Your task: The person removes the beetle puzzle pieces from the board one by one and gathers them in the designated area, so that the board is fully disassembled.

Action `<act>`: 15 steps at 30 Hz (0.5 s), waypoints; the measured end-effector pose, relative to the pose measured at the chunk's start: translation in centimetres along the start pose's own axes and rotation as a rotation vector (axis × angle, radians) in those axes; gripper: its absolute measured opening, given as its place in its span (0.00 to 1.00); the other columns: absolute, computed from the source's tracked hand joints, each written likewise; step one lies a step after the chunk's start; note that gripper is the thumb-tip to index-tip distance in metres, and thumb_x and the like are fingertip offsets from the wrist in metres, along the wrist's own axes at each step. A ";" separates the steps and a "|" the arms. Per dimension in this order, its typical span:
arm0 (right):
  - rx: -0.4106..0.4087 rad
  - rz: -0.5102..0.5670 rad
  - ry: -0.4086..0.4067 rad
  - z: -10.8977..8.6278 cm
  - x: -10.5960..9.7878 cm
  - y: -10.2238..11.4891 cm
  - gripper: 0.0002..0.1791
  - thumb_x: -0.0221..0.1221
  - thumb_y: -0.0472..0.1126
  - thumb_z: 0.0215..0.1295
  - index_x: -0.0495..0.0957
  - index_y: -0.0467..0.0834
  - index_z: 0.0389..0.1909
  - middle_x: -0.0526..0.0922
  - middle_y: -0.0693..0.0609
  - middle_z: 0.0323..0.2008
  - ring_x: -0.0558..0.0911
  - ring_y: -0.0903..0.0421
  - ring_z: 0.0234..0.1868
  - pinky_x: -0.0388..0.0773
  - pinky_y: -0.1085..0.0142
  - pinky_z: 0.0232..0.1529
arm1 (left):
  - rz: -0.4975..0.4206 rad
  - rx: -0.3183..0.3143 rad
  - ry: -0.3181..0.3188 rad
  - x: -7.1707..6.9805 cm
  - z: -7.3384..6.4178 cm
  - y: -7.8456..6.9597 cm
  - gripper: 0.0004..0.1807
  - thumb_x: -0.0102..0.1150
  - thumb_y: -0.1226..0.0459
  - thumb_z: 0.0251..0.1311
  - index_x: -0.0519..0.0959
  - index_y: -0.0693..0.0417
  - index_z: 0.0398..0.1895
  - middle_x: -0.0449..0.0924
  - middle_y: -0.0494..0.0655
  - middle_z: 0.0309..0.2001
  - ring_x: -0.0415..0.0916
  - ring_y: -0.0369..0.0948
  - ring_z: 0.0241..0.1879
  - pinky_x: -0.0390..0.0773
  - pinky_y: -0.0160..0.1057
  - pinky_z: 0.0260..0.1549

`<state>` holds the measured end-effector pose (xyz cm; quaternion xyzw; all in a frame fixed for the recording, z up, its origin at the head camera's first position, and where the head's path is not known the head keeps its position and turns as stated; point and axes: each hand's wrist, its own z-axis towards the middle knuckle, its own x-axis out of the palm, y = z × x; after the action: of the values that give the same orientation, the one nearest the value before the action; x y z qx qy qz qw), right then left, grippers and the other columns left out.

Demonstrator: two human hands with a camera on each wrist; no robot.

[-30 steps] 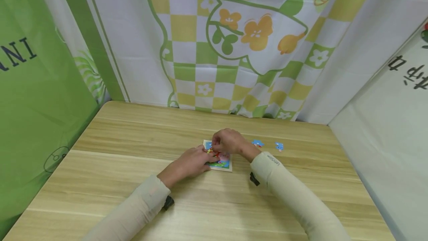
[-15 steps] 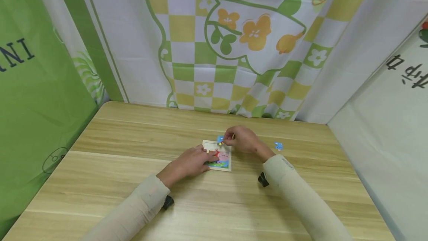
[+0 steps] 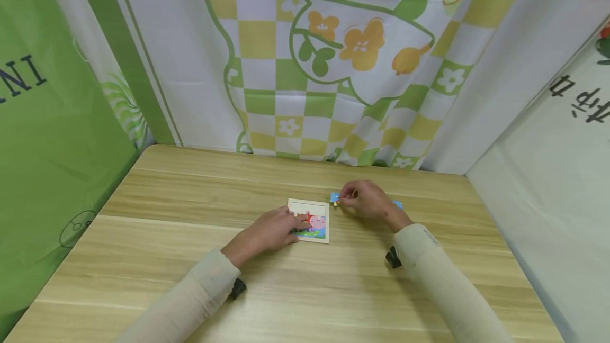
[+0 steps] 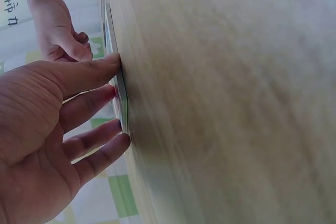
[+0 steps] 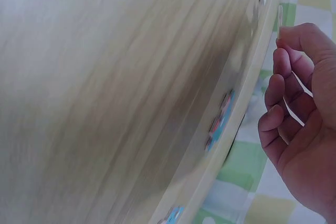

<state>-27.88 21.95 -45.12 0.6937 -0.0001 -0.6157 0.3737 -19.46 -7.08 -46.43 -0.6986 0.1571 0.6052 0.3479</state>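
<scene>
My left hand (image 3: pixel 272 229) rests on a small square jigsaw puzzle board (image 3: pixel 327 234) with a pale wooden rim. Its thumb touches the near edge and its fingers lie over the left side, partly hiding a pink cartoon pig picture (image 3: pixel 316 222). A bare pale strip shows along the top of the board. Right of the board, my right hand (image 3: pixel 369 198) pinches a blue puzzle piece (image 3: pixel 334 196) between thumb and forefinger. The right wrist view shows that piece (image 5: pixel 280 17) edge-on, above the tabletop.
Two loose puzzle pieces lie on the wooden table (image 3: pixel 190 184): one nearer (image 5: pixel 220 120), one cut off by the frame's bottom (image 5: pixel 172 216) in the right wrist view. One blue piece (image 3: pixel 397 204) shows behind the right wrist. A patterned curtain (image 3: pixel 305 94) hangs behind the table.
My right hand has lifted the blue piece off the top of the board and carried it right, uncovering a bare strip. It now overlaps loose pieces in the head view. The left hand stays put.
</scene>
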 end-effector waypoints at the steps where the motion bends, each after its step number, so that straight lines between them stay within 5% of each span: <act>1: -0.001 0.000 -0.002 -0.1 -0.1 -0.1 0.03 0.68 0.39 0.68 0.85 0.48 0.33 0.82 0.59 0.30 0.80 0.59 0.33 0.77 0.59 0.39 | 0.004 0.004 -0.005 0.0 0.0 0.0 0.22 0.68 0.59 0.67 0.83 0.45 0.64 0.76 0.42 0.68 0.76 0.47 0.51 0.77 0.46 0.52; 15: 0.029 -0.009 0.070 -0.4 -0.1 -1.2 0.04 0.68 0.36 0.66 0.85 0.46 0.31 0.82 0.58 0.28 0.78 0.59 0.31 0.76 0.61 0.37 | 0.075 0.035 -0.044 0.3 -0.4 -0.3 0.19 0.68 0.59 0.67 0.85 0.46 0.60 0.78 0.48 0.66 0.78 0.53 0.61 0.77 0.53 0.57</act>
<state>-28.14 23.10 -45.70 0.7201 0.0072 -0.5928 0.3604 -18.94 -7.08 -46.59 -0.6726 0.1861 0.6301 0.3405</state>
